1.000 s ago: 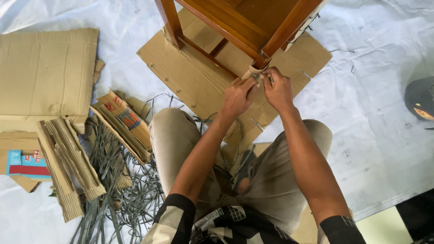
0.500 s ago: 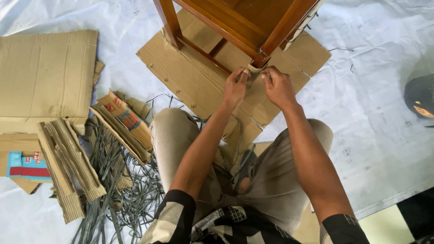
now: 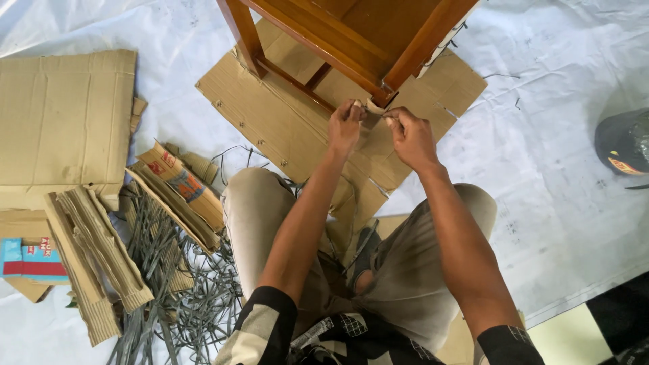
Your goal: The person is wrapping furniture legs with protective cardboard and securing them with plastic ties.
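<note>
A brown wooden chair (image 3: 351,34) stands on a flat sheet of cardboard (image 3: 270,115). At the foot of its near leg (image 3: 419,47) sits a small folded piece of cardboard (image 3: 374,108). My left hand (image 3: 345,127) pinches the left side of that piece. My right hand (image 3: 411,138) pinches its right side, together with a thin grey strap. Both hands are just below the leg's foot, a few centimetres apart.
A big flat cardboard sheet (image 3: 64,122) lies at the left, with folded cardboard strips (image 3: 94,250) and printed cardboard pieces (image 3: 179,186) below it. A heap of grey plastic straps (image 3: 182,297) lies by my left knee. A dark round object (image 3: 622,142) is at the right edge.
My hands have drawn slightly apart at the chair leg's foot. The view has shifted a little, so everything sits lower and further left.
</note>
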